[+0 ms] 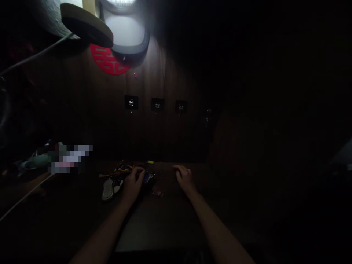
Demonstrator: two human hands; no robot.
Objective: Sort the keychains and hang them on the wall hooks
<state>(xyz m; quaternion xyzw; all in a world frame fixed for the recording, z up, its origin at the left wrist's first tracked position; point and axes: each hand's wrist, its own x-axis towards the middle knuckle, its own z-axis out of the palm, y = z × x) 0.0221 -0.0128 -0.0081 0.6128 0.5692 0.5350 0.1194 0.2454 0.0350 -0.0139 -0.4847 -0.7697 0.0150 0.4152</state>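
My left hand rests low over the dark desk, its fingers loosely bent and a gap showing beside the thumb. Just to its right lies a small blue and white item, too dim to name. Several cords with yellow and reddish parts lie tangled behind the hand. Left of it sits a pale, rounded object with a dark edge, perhaps a shoe-shaped piece. My right hand hovers or rests farther right, fingers loosely curved toward the left. Between the hands is a small brownish-pink flat piece.
A lit desk lamp stands at the back, near a round dark-bottomed stand and a red paper-cut character. Dark square fittings line the back panel. A white cable and a blurred pile are at left.
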